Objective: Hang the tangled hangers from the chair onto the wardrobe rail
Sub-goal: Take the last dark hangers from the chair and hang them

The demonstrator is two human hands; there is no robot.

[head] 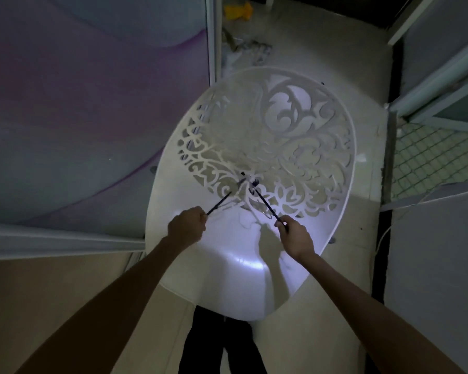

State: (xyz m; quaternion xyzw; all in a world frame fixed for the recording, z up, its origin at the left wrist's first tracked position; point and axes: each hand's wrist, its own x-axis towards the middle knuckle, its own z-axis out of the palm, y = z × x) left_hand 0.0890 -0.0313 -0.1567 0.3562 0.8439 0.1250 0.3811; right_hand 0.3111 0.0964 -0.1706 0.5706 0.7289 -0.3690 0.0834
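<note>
I hold the hangers (250,194) over the chair (254,265), left hand (187,225) and right hand (295,236) each closed on one dark arm; the arms run away from me and cross at the tangled hooks above the chair's carved back, equally near both hands

Both hands (187,225) gripping dark hangers (265,205), over white chair (254,279)
</note>
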